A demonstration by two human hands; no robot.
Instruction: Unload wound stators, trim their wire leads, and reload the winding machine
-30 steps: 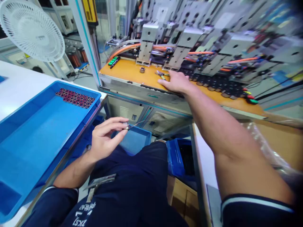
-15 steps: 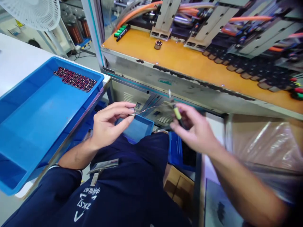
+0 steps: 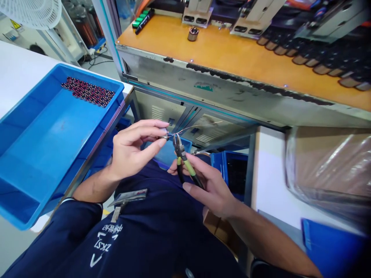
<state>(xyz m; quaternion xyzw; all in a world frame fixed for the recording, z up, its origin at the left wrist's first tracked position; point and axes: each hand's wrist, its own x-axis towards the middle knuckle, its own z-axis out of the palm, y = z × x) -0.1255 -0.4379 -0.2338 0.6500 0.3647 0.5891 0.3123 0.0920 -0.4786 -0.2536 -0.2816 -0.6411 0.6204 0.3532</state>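
Between the thumb and fingers of my left hand (image 3: 137,148) is a small wound coil part (image 3: 165,134), mostly hidden by the fingertips. Thin copper wires (image 3: 193,126) run out from it to the right. My right hand (image 3: 210,181) grips a pair of side cutters (image 3: 185,160) with green and black handles. Their jaws point up and sit at the wires, just right of the coil part. The handles are slightly apart. Whether the blades touch the wire I cannot tell.
On the left a blue tray (image 3: 55,154) holds several rows of small dark-and-red parts (image 3: 88,92). A single wound part (image 3: 193,34) and a row of similar ones (image 3: 321,67) stand on the orange machine bench (image 3: 220,46). Plastic-wrapped cardboard (image 3: 330,162) lies at the right.
My right hand has brought the side cutters left and down, with their jaws now at the wires close to the coil part. My left hand has barely moved. The view has shifted slightly.
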